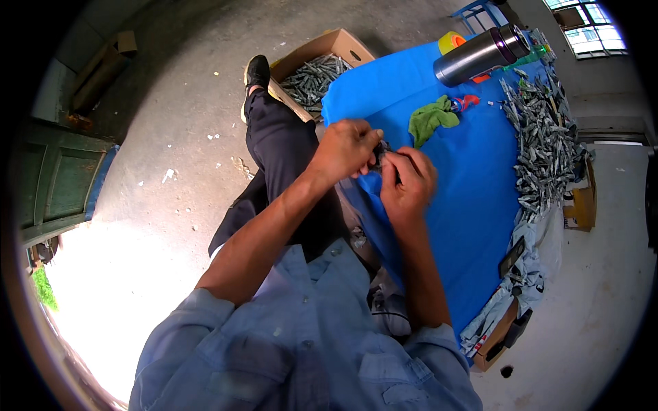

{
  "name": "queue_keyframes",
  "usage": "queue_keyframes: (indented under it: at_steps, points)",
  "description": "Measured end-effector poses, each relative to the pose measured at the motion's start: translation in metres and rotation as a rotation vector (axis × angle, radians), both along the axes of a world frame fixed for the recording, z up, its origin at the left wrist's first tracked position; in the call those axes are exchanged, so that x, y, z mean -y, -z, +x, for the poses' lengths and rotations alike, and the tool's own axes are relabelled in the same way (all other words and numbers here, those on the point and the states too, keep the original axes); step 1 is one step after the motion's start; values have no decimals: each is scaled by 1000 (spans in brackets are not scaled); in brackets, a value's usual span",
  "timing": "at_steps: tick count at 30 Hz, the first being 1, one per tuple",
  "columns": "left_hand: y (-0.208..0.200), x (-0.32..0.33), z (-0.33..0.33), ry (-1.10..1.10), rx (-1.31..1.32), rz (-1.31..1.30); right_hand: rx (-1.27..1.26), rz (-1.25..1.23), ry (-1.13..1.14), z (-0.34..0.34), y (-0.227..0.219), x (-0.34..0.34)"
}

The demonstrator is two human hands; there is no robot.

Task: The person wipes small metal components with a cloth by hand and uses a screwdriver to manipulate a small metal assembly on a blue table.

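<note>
My left hand and my right hand meet over the near left edge of the blue cloth on the table. Both have their fingers closed on a small dark grey piece. Most of it is hidden by the fingers, so its kind does not show. Just beyond my hands lies a crumpled green cloth, with a small red and blue item touching its right end.
Many small grey pieces are heaped along the table's right side. More fill a cardboard box on the floor. A steel flask lies near an orange-yellow tape roll. A dark phone rests at the right edge.
</note>
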State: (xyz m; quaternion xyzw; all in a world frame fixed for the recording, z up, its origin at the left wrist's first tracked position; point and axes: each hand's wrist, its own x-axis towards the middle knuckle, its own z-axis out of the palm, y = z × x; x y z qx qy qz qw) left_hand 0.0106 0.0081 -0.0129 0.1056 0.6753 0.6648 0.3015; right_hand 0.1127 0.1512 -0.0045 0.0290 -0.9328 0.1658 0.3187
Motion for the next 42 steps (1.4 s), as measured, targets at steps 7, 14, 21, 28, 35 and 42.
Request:
queue_keyframes:
  at_steps: [7,14,21,28,35,42]
  points:
    - [-5,1,1,29,24,-40,97,-18,103,31,-10,-10]
    - [-6,3,1,27,3,-46,54,-347,342,67,-6,-31]
    - [-7,2,1,36,-35,-73,56,-272,180,37,-15,-18]
    - [-11,1,1,47,-26,-114,39,-216,122,29,6,-20]
    - [-12,-2,3,54,-2,-149,95,-204,223,59,10,-40]
    - [-10,-1,1,33,3,-152,201,-279,374,93,0,-65]
